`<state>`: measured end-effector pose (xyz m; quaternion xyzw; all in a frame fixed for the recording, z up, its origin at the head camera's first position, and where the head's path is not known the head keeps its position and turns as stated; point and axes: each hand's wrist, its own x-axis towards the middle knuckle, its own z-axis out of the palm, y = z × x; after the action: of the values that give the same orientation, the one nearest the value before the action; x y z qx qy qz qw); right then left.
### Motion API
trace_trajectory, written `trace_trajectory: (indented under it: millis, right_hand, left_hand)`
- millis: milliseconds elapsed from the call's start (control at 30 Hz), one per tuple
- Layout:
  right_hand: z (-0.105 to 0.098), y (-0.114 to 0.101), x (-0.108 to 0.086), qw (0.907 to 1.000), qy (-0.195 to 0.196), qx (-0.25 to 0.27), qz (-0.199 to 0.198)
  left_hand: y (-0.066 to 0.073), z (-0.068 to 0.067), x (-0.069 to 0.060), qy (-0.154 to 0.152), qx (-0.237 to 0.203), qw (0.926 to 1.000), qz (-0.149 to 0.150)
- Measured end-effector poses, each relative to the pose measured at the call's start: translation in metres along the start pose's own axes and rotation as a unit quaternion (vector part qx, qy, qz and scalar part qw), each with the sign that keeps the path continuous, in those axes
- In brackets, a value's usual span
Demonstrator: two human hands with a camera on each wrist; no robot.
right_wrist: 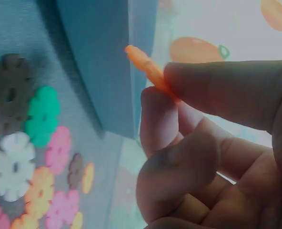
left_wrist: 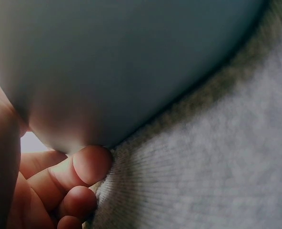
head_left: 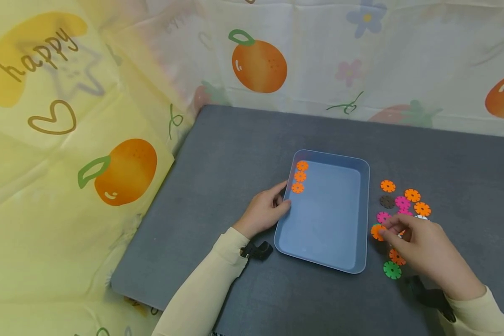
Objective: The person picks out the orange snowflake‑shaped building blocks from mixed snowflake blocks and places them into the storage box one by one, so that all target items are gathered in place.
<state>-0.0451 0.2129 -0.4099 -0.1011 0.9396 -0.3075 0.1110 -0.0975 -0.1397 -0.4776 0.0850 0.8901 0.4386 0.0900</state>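
– at the far left?
– yellow cloth (head_left: 59,186), printed with "happy", a heart and an orange. hangs beside the dark grey counter (head_left: 172,210).
– and further along, on the counter?
– the left hand (head_left: 262,212), below a pale sleeve (head_left: 206,284) with a black strap (head_left: 258,251) at the wrist. grips the left wall of a blue tray (head_left: 323,228), thumb over the rim.
– anything inside the tray?
– three orange discs (head_left: 300,176), notched like flowers. lie in a row along the left wall, near the far corner.
– then, past the right wall?
– another orange disc (head_left: 376,232), held above the counter, just beside the tray. tilted in the right wrist view.
– held by what?
– by the right hand (head_left: 426,242), between thumb and fingertips. pinches that one by the edge.
– and round about?
– loose on the counter, partly hidden by the hand: a brown disc (head_left: 387,201), a green disc (head_left: 392,270) nearest the viewer, pink discs (head_left: 402,202), more orange discs (head_left: 412,195), and a white disc (right_wrist: 6,183) seen better in the right wrist view.
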Motion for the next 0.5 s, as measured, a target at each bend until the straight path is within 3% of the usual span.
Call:
trace_trajectory:
  millis: [167, 500]
  right_hand:
    - [-0.002, -0.010, 0.007, 0.9998, 0.011, 0.011, -0.011]
    - [0.006, -0.039, 0.029, 0.9989, -0.003, 0.026, -0.040]
  left_hand:
    - [0.000, 0.001, 0.000, 0.002, -0.003, 1.0000, -0.003]
    - [0.001, 0.001, 0.000, 0.003, -0.001, 1.0000, -0.005]
